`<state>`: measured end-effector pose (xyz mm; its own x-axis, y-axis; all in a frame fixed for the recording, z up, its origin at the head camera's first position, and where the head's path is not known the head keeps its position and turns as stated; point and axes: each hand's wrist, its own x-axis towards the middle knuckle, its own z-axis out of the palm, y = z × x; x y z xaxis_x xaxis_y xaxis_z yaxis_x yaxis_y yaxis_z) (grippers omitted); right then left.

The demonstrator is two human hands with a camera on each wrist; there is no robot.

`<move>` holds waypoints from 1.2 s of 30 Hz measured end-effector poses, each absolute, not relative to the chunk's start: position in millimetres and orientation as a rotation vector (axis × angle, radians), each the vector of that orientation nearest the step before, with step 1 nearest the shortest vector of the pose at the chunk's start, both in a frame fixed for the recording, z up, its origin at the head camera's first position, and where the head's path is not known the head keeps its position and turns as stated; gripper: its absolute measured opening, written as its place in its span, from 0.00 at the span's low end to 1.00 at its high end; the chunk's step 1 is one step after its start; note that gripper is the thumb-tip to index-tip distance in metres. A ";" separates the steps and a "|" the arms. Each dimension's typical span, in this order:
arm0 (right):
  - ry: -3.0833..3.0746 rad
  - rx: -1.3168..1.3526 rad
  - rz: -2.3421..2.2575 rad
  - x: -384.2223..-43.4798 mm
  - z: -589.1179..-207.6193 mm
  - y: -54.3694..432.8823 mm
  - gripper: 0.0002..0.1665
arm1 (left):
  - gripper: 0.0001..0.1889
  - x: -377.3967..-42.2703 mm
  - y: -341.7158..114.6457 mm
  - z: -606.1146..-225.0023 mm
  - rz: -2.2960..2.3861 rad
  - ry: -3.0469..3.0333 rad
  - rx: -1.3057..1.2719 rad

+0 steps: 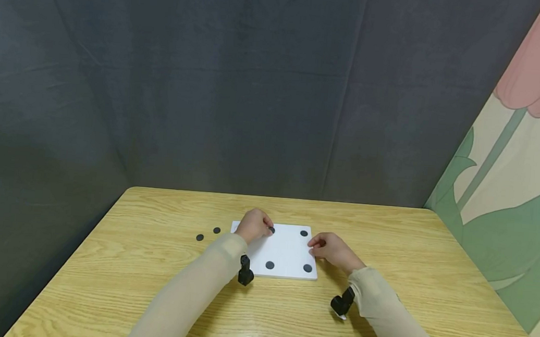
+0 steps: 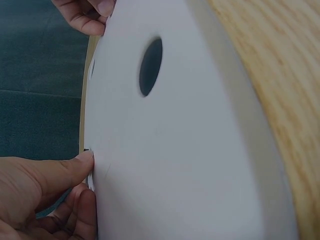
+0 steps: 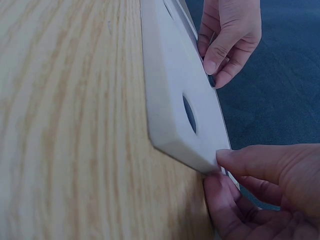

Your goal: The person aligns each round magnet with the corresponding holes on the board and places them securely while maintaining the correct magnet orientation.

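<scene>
Sleeves [image 1: 181, 298] lie nearest; the left hand [image 1: 254, 226] pinches a dark disc [image 1: 272, 230], loose discs [image 1: 200, 238] to its left; the right hand [image 1: 334, 250] grips the white board [image 1: 285, 250] leftward of it.

The flat white board [image 1: 287, 252] lies on the desk [image 1: 150, 264], its edge gripped by your right hand [image 1: 333, 249]. Your left hand [image 1: 254, 225] pinches a black disc [image 1: 272, 231] at its far side; three matching discs [image 1: 270, 265] [image 1: 304, 233] [image 1: 307, 268] dot its face, and two loose discs [image 1: 200, 237] [image 1: 216, 230] (just alike) lie left of your left hand.
</scene>
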<state>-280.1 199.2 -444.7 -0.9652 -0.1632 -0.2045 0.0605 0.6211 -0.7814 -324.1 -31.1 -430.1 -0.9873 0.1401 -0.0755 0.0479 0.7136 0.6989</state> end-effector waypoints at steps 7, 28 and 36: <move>2.581 -0.075 -1.274 -280.4 -444.9 199.7 0.06 | 0.05 -324.5 -31.3 -430.9 1.118 2.798 0.144; 2.575 -0.077 -1.284 -278.4 -442.4 199.4 0.06 | 0.10 -323.6 -31.1 -429.3 1.129 2.805 0.180; 2.571 -0.065 -1.283 -279.8 -444.3 199.2 0.06 | 0.10 -325.4 -36.2 -430.9 1.159 2.769 0.215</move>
